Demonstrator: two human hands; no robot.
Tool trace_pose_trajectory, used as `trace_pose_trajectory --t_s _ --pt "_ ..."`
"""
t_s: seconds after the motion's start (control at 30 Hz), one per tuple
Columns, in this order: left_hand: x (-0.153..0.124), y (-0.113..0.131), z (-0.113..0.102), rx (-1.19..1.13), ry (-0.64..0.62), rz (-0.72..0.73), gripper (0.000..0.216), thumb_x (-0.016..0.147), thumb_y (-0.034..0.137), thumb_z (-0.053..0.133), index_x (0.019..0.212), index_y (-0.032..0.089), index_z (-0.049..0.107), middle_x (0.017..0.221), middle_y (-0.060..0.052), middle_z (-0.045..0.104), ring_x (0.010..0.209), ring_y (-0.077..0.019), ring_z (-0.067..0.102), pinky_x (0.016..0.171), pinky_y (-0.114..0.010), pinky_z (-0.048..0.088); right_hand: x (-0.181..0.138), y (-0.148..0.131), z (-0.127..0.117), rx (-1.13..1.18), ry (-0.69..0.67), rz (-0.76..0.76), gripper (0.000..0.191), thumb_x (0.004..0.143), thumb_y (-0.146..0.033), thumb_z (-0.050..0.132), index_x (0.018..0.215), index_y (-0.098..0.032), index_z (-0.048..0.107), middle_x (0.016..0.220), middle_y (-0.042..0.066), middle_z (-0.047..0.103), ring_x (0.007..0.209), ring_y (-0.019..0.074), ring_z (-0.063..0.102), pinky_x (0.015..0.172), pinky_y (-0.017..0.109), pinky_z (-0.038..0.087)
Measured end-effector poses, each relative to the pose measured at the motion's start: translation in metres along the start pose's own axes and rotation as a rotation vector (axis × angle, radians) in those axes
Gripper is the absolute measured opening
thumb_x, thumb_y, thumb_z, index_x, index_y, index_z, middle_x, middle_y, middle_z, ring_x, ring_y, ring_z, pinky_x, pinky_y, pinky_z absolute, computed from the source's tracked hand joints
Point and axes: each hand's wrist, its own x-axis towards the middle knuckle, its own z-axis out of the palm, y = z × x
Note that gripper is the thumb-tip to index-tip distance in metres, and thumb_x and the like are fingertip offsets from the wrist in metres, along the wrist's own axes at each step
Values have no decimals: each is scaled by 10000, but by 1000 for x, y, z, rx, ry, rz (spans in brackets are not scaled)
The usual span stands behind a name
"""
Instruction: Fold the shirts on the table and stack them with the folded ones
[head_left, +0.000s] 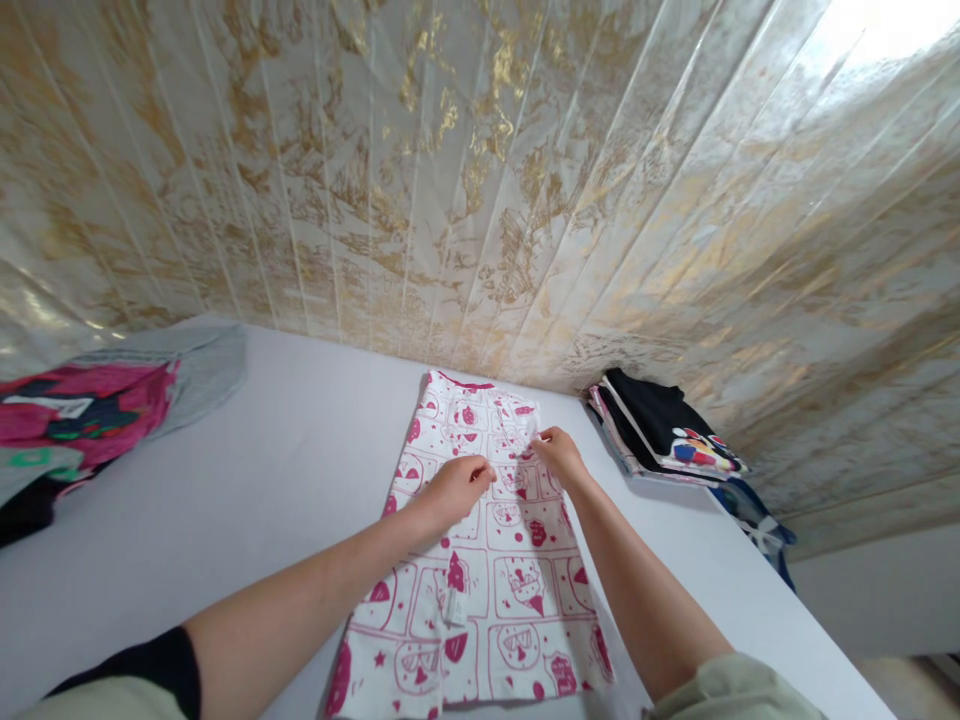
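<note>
I'm looking down through the head camera at a white garment with pink print, which is lying lengthwise on a white table. Its pink neckline is sitting at the far end, just short of the patterned wall, so I'm getting little room beyond it. The near hem is running close to the bottom of my view, and a small white label is showing on the lower half.

The right hand is pinching the cloth at the upper right edge. The left hand is hovering low over the middle with its fingers curling in; I'm not managing to tell whether they are catching cloth.

To the left, a broad stretch of tabletop is separating the garment from a heap of grey and pink clothes, giving me my widest margin. On the right I'm working tighter: a folded stack with black on top is standing near the wall, a blue cloth is lying beside it at the table's right edge, and the right forearm is crossing the narrower strip.
</note>
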Motion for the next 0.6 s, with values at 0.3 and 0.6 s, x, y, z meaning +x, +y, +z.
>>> trace_pose_trajectory --t_s 0.3,0.6 --pt "26 -4 -26 -523 267 -178 182 903 278 509 827 149 613 894 -79 693 801 -128 663 789 -269 538 -23 -81 9 -295 -76 -199 343 818 -231 508 1137 -197 630 1023 93 713 911 213 656 686 257 417" --pt "36 -20 -37 -500 377 -168 154 864 214 469 792 167 598 856 -56 688 829 -161 670 814 -316 546 -41 -109 41 -461 -135 -276 304 860 -229 477 1129 -175 609 1140 116 671 1012 231 639 751 287 449"
